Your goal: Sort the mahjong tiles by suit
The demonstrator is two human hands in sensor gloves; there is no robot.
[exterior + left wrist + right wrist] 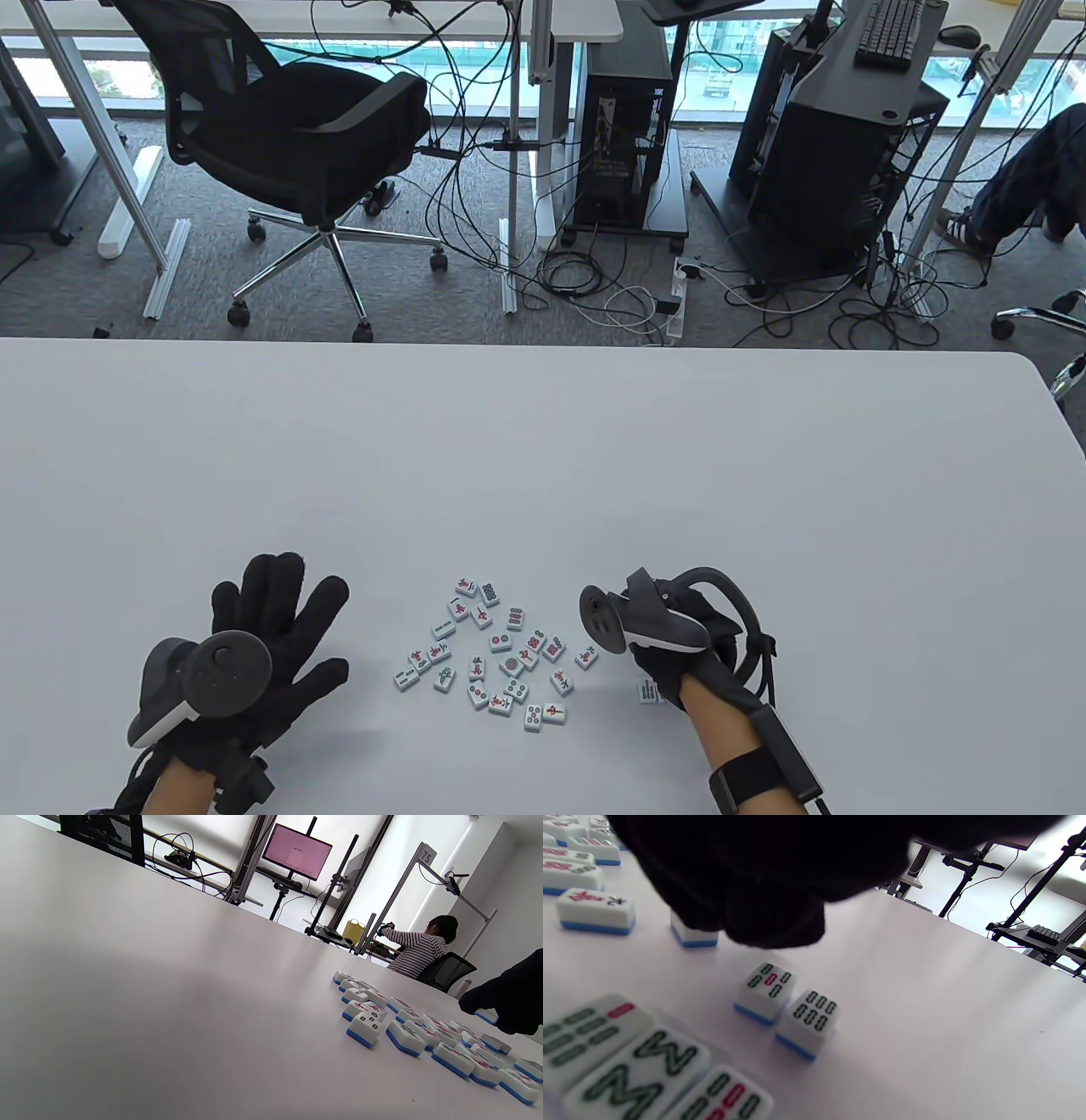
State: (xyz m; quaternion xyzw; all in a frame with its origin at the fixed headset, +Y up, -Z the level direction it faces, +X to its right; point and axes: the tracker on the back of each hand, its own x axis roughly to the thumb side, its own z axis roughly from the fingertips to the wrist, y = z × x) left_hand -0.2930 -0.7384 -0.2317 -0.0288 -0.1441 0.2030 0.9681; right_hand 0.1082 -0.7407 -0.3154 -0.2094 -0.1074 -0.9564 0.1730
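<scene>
Table view: a white table [543, 441] seen from above. Near its front edge lies a loose cluster of mahjong tiles [496, 654], face up and mixed: red character tiles, circle tiles and bamboo tiles lie together with no visible order. The left hand [254, 654], in a black glove with a tracker on its back, rests flat on the table left of the cluster, fingers spread and straight, holding nothing. The right hand [679, 654] is just right of the cluster, fingers curled downward. A bamboo tile [648, 691] peeks out under it, away from the cluster.

Left wrist view: a low, tilted look across the table. The cluster of blue-backed tiles sits to the right, and beyond it the dark gloved fingers of the right hand come down onto a tile [486, 1016] at the cluster's far side.

Right wrist view: the glove fills the top. Its fingers press on a tile [693, 935] at the cluster's edge, though whether they pinch it I cannot tell. Nearer the camera, apart from the cluster, a group of bamboo tiles [787, 1007] lies face up, with more blurred bamboo tiles at the lower left.

Judging from this, sorting has only begun: one small bamboo group stands beside the cluster, and most tiles remain unsorted.
</scene>
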